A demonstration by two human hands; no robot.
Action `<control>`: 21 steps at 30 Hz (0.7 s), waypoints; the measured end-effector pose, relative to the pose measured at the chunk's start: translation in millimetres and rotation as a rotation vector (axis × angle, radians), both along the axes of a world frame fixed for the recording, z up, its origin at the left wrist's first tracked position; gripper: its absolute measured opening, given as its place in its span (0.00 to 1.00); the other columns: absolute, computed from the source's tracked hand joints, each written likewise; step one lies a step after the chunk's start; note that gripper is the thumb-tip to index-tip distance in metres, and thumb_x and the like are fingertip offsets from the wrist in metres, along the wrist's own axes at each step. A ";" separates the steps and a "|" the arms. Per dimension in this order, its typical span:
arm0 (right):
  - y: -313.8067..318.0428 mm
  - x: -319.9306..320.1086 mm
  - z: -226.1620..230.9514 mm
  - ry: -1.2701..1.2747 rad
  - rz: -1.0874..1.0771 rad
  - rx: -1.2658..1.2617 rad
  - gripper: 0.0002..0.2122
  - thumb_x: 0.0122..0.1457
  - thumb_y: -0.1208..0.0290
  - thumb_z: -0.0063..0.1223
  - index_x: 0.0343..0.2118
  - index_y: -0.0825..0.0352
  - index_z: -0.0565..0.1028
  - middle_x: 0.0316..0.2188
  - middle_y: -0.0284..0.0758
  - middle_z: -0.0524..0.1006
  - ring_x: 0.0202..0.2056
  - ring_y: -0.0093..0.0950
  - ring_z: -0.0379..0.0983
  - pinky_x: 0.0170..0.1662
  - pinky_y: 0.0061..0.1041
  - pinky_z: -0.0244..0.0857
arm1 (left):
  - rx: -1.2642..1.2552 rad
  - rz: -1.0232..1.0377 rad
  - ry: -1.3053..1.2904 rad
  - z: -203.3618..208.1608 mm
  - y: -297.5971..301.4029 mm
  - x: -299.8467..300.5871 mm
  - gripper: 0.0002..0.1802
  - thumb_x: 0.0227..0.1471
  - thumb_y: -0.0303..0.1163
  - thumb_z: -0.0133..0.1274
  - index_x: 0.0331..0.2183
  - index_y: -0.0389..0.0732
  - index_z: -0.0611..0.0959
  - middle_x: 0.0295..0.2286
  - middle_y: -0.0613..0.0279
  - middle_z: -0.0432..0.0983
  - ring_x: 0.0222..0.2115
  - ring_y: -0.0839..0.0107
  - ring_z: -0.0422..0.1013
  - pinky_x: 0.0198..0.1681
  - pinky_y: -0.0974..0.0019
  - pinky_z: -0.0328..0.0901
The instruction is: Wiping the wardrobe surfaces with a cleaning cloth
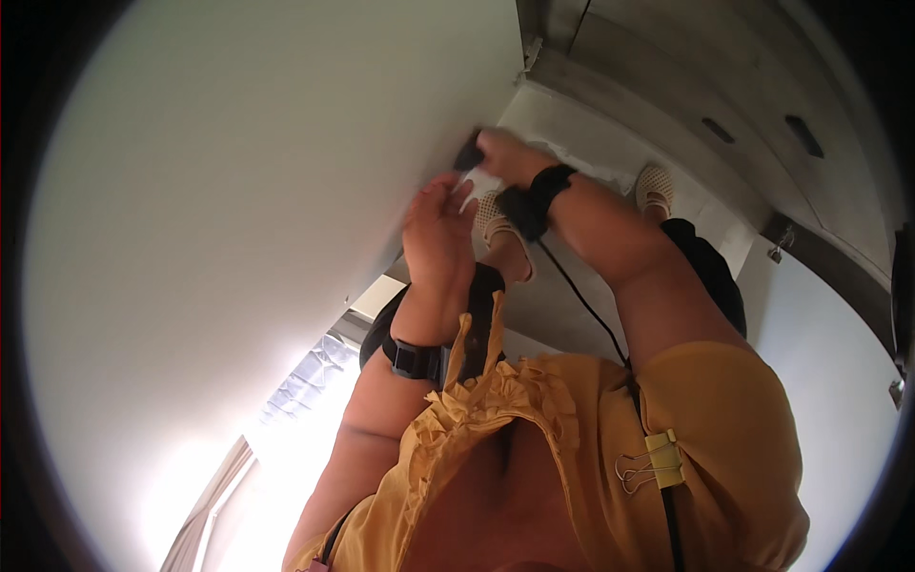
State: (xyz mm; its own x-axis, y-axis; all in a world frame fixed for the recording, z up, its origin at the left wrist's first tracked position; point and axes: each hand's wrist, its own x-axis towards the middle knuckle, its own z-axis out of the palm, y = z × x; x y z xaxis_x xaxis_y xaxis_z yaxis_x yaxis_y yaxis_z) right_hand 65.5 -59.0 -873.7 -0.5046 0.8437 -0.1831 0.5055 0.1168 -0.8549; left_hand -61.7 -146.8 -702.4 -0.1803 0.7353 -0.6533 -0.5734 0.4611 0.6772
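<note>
Pale wall [238,191] left; grey cabinet [667,105] upper right; grey floor [558,310]; bright, probable window [291,462] lower left.

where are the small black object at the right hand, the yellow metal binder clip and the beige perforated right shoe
Small black object [468,154]: head view, middle of its blurred body.
Yellow metal binder clip [665,460]: head view, its flat yellow body.
Beige perforated right shoe [654,181]: head view, its perforated top.

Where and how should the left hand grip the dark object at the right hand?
Probably by the end nearest the left hand, coming from the person's own side: the dark object juts from the right hand, slanting toward the left one. Blur hides its exact shape.
</note>
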 end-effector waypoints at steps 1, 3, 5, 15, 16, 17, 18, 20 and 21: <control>18.3 25.7 -9.6 -0.131 -0.053 0.084 0.08 0.50 0.72 0.56 0.29 0.71 0.77 0.30 0.50 0.78 0.33 0.47 0.76 0.36 0.38 0.70 | -0.052 -0.030 -0.049 -5.4 -0.9 8.6 0.12 0.60 0.31 0.46 0.42 0.35 0.76 0.43 0.56 0.73 0.43 0.64 0.71 0.45 0.64 0.67; 48.3 36.0 15.9 -0.295 -0.205 0.117 0.07 0.50 0.74 0.55 0.32 0.69 0.78 0.34 0.51 0.78 0.39 0.47 0.75 0.37 0.40 0.69 | -0.079 -0.030 -0.076 -12.0 -7.5 5.4 0.12 0.59 0.31 0.47 0.42 0.35 0.76 0.43 0.56 0.73 0.43 0.63 0.71 0.45 0.64 0.67; 62.0 65.5 13.8 -0.377 -0.248 0.218 0.10 0.52 0.75 0.53 0.38 0.68 0.76 0.37 0.47 0.77 0.39 0.44 0.75 0.36 0.38 0.69 | -0.102 -0.069 -0.161 -15.7 -10.7 22.2 0.12 0.59 0.30 0.47 0.42 0.35 0.76 0.42 0.57 0.73 0.43 0.63 0.71 0.44 0.64 0.67; 26.2 -8.5 284.6 1.028 -1.019 -0.227 0.35 0.59 0.75 0.36 0.68 0.68 0.38 0.69 0.42 0.47 0.66 0.33 0.47 0.66 0.28 0.40 | 0.012 -0.014 0.074 -49.0 -8.6 7.7 0.17 0.56 0.34 0.47 0.44 0.34 0.76 0.40 0.55 0.74 0.41 0.62 0.72 0.43 0.64 0.68; 21.2 -7.9 310.7 1.034 -0.979 -0.119 0.34 0.60 0.74 0.36 0.68 0.69 0.38 0.69 0.42 0.46 0.67 0.34 0.44 0.67 0.28 0.38 | 0.024 -0.053 0.146 -49.9 -12.1 10.8 0.17 0.54 0.34 0.49 0.44 0.37 0.76 0.39 0.57 0.75 0.39 0.63 0.73 0.39 0.64 0.69; 12.7 -9.3 336.6 1.039 -0.932 -0.009 0.34 0.60 0.73 0.37 0.68 0.70 0.39 0.69 0.43 0.44 0.68 0.34 0.42 0.68 0.28 0.37 | 0.068 -0.050 0.126 -44.4 -15.5 14.2 0.17 0.54 0.34 0.49 0.44 0.37 0.76 0.39 0.57 0.75 0.39 0.63 0.73 0.39 0.64 0.69; 7.9 -8.2 356.7 1.014 -0.901 0.086 0.34 0.61 0.72 0.36 0.68 0.71 0.39 0.69 0.44 0.43 0.69 0.34 0.40 0.68 0.28 0.35 | 0.030 -0.070 0.030 -38.2 -17.8 19.9 0.17 0.53 0.35 0.49 0.43 0.37 0.77 0.38 0.59 0.76 0.39 0.64 0.73 0.39 0.64 0.69; -9.1 -47.0 402.3 0.937 -0.786 0.302 0.33 0.62 0.71 0.36 0.67 0.72 0.39 0.69 0.46 0.42 0.70 0.36 0.36 0.69 0.31 0.34 | 0.290 -0.234 0.241 -52.9 -30.4 -19.4 0.15 0.54 0.34 0.49 0.42 0.38 0.77 0.35 0.62 0.76 0.38 0.66 0.73 0.38 0.65 0.68; -19.1 -86.4 419.2 0.905 -0.717 0.410 0.33 0.63 0.71 0.36 0.67 0.72 0.39 0.69 0.49 0.40 0.70 0.40 0.33 0.69 0.34 0.33 | 0.563 -0.293 0.567 -69.7 -41.3 -62.8 0.14 0.54 0.33 0.49 0.42 0.39 0.77 0.34 0.63 0.77 0.37 0.66 0.74 0.36 0.65 0.68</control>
State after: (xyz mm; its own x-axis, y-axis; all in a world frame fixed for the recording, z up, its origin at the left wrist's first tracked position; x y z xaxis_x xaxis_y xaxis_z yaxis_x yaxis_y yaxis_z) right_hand -20.9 -78.1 -454.5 0.2909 0.8954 0.3371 -0.1917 0.3998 -0.8963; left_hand -124.5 -188.1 -772.1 -0.1217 0.9916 -0.0444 0.0115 0.0461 0.9989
